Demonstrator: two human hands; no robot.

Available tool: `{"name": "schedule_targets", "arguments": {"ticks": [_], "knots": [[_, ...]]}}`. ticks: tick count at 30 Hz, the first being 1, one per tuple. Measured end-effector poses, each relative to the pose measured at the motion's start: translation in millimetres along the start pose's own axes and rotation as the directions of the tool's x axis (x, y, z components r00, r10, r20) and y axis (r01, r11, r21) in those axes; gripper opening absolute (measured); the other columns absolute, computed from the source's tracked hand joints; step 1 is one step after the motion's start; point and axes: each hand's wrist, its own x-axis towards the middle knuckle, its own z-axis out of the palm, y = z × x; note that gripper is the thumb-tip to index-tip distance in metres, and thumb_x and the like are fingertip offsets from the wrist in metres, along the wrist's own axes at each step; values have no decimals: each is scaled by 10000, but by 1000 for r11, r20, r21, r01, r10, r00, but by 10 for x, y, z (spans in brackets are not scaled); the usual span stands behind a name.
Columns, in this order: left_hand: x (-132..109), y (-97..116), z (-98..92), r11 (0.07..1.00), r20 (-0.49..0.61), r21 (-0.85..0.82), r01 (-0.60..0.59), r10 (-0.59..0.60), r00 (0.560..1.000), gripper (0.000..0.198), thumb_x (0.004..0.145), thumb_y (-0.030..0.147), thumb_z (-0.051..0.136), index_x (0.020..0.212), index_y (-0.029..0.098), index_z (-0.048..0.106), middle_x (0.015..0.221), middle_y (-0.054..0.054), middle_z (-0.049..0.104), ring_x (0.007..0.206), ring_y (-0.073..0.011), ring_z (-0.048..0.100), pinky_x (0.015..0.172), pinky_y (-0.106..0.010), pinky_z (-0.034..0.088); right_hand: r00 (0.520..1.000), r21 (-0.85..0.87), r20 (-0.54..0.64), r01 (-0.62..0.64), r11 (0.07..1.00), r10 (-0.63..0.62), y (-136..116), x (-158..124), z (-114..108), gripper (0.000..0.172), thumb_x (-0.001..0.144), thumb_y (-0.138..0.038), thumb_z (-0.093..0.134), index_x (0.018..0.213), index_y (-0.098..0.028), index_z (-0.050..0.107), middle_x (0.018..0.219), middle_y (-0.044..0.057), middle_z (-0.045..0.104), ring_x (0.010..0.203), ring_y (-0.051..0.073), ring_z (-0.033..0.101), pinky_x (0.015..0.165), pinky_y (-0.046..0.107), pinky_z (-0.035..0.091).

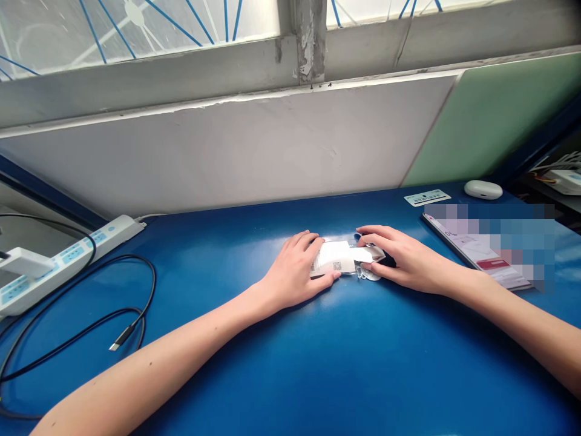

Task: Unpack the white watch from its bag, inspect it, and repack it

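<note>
A small white paper packet with a printed code (333, 257) lies on the blue tabletop, with shiny clear plastic around its edges. My left hand (297, 266) is closed over its left end, thumb along the near side and fingers at the far side. At the right end, a narrower pale piece (363, 254) sticks out. My right hand (394, 257) curls around that piece, thumb on the near side and fingers on the far side. Glare and my fingers hide part of the packet, so I cannot tell exactly what is inside the plastic.
At the left stand a white power strip (95, 242) and a plugged-in white charger (27, 266); a black cable (152, 284) loops in front. On the right lie a tablet-like slab (481, 254), partly pixelated, a card (427, 198) and a white earbud case (483, 189). A pale panel (249, 151) backs the table.
</note>
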Motion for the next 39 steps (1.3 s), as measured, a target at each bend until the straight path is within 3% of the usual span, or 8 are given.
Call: {"name": "schedule_targets", "arguments": {"ticks": [7,12,27,34,39], "knots": [[-4,-16,14,1000,-6,1,2,-2,1000,581,898,553,612,1316,155,552,1405,-180,560,1370,-383,458,1143,-547,383,998,-11,-17,57,998,-57,-22,-6,-5,394,950,-416,556,1294,-234,615,1441,172,560,1305,346,552,1018,528,517],[5,-10,10,1000,-12,11,-6,6,1000,576,897,543,613,1300,134,562,1378,-179,580,1350,-372,477,1140,-525,392,999,26,22,48,999,-48,-20,-11,-14,349,971,-414,528,1248,-227,627,1454,166,541,1288,325,568,1001,479,537],[3,-14,0,1000,-21,12,-4,5,1000,578,901,546,609,1289,121,563,1379,-181,583,1342,-370,485,1137,-511,399,995,-70,-47,89,994,-93,-13,12,-5,284,988,-371,496,1165,-187,620,1215,157,659,1066,295,644,890,443,546],[4,-9,6,1000,-12,-15,-5,5,1000,583,907,538,606,1285,95,568,1373,-178,591,1346,-374,476,1151,-504,380,995,-87,-99,16,996,-25,78,23,19,237,982,-355,506,1103,-184,618,1113,136,703,1035,301,637,867,441,532],[4,-18,6,1000,-6,-15,8,-8,1000,596,900,542,608,1297,100,563,1390,-183,580,1359,-388,459,1141,-518,386,953,-65,-282,-135,989,111,128,44,-27,225,952,-356,544,1092,-200,626,1079,132,706,1003,315,649,860,456,524]]}}
